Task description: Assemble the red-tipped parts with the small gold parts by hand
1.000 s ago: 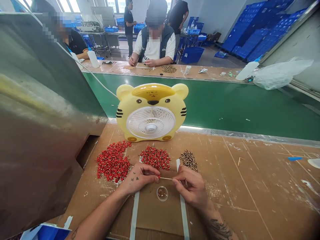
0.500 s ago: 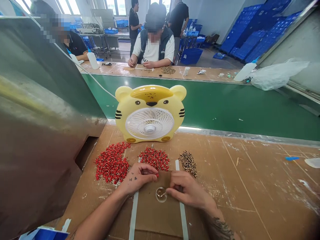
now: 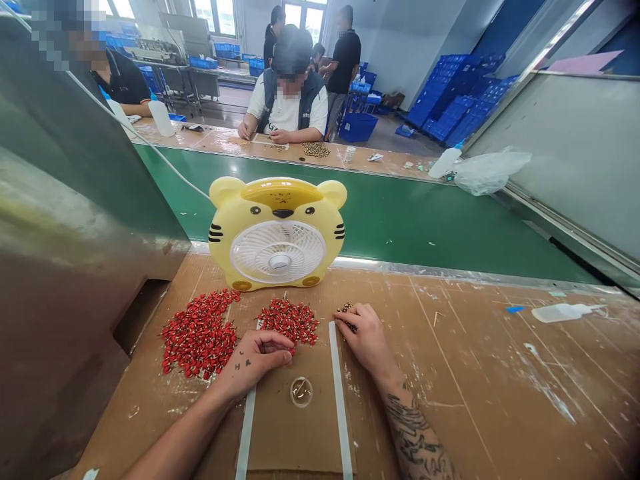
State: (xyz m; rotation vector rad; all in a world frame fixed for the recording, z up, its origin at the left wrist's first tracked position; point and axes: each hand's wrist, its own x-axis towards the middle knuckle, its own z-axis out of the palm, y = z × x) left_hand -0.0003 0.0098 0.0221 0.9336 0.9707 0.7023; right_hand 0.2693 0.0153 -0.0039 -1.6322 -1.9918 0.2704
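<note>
My left hand (image 3: pixel 257 360) hovers over the left part of a brown board (image 3: pixel 300 443), its thumb and fingers pinched. At its fingertips shows a small red piece (image 3: pixel 293 349), mostly covered. My right hand (image 3: pixel 367 337) reaches to the small dark-and-gold beads (image 3: pixel 346 308), fingers closed down among them and hiding most of the pile. What its fingertips grip is hidden. Between the hands, a small clear round dish (image 3: pixel 301 392) with a thin stick in it rests on the board. A pile of small red pieces with dark and pale tips (image 3: pixel 290 320) lies just beyond my left hand.
A larger red pile (image 3: pixel 200 337) lies left. Behind stands a yellow tiger-faced fan (image 3: pixel 277 233). White tape strips (image 3: pixel 340 400) border the board. A metal housing (image 3: pixel 75 267) blocks the left side. A squeeze bottle (image 3: pixel 563 312) lies right. Across the green belt (image 3: pixel 425 227) a person (image 3: pixel 287 100) sits working.
My right hand has left the board beside the dish and moved out right to the bead pile. My left hand stays pinched near the red pile. The view has shifted to the right.
</note>
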